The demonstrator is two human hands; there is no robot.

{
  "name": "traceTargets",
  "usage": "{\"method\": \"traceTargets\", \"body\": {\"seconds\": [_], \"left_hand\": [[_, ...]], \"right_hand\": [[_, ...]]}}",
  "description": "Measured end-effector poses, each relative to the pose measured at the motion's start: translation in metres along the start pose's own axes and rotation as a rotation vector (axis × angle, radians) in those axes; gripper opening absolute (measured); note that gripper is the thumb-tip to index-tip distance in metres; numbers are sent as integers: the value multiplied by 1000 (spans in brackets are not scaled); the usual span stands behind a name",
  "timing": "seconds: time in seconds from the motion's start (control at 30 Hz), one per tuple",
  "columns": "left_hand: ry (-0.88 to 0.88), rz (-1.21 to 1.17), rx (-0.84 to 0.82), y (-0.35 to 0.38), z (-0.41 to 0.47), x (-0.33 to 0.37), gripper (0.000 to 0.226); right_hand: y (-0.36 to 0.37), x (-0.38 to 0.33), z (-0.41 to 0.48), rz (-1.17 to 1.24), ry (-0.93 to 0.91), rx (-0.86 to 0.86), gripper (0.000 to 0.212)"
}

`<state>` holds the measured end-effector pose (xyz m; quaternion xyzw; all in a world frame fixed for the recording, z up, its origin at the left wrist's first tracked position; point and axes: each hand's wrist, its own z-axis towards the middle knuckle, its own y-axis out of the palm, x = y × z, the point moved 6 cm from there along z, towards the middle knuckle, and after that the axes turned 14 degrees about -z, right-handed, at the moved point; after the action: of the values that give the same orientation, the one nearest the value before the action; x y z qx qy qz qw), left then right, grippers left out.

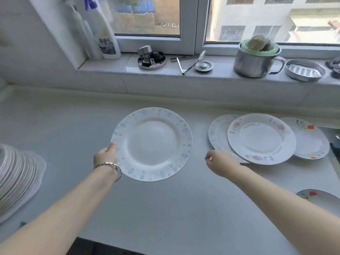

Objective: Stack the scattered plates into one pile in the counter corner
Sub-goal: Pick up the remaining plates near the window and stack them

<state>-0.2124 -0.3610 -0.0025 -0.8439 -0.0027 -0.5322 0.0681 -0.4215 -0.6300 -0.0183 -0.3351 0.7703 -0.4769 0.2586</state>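
Nearest, well to the right of the blue-speckled plate (151,144) and closer to the viewer, a round white plate with a red mark (316,197) is cut off by the picture's edge. Far to its left leans a ribbed stack of plates (16,177), rims fanned. The blue-speckled plate itself is glossy, round and broad-rimmed, held above the smooth pale counter (165,208). The left hand (105,155), with a thin metal bracelet (108,165) at the wrist, pinches its left rim, thumb on top. To its right the right hand (219,162) is loosely curled at the near edge of a pale plate (218,133); I cannot tell whether it grips anything. On that plate lies a pink-flowered plate (261,138), which also overlaps an orange-flowered plate (311,142) further right. Beyond the blue-speckled plate, on the tiled sill (128,65): a white plastic bottle (107,41) to the left, a dull steel mug (253,61) and a shallow metal dish (304,69) to the right
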Motion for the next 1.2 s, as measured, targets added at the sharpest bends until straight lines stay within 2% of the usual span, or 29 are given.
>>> {"method": "traceTargets", "body": {"seconds": [0.17, 0.37, 0.5, 0.6, 0.8, 0.87, 1.0, 1.2], "left_hand": [[36, -36, 112, -85, 49, 31, 20], [77, -77, 196, -208, 118, 80, 20], [195, 62, 244, -281, 149, 117, 28], [190, 93, 299, -326, 171, 129, 31], [108, 121, 413, -389, 203, 126, 39], [77, 104, 455, -402, 213, 118, 36], [-19, 7, 505, -422, 230, 100, 25], [-43, 22, 534, -434, 246, 95, 34]], "right_hand": [[-6, -112, 15, -61, -83, 24, 30], [-11, -268, 24, -73, -140, 20, 27], [-14, -353, 32, -72, -182, 23, 19], [-12, -400, 38, -58, -223, 28, 25], [-2, -453, 44, -110, -274, -8, 18], [-1, -462, 49, -133, -281, -5, 16], [-5, -475, 55, -161, -291, -8, 24], [-14, -492, 64, -179, -315, 4, 28]]}}
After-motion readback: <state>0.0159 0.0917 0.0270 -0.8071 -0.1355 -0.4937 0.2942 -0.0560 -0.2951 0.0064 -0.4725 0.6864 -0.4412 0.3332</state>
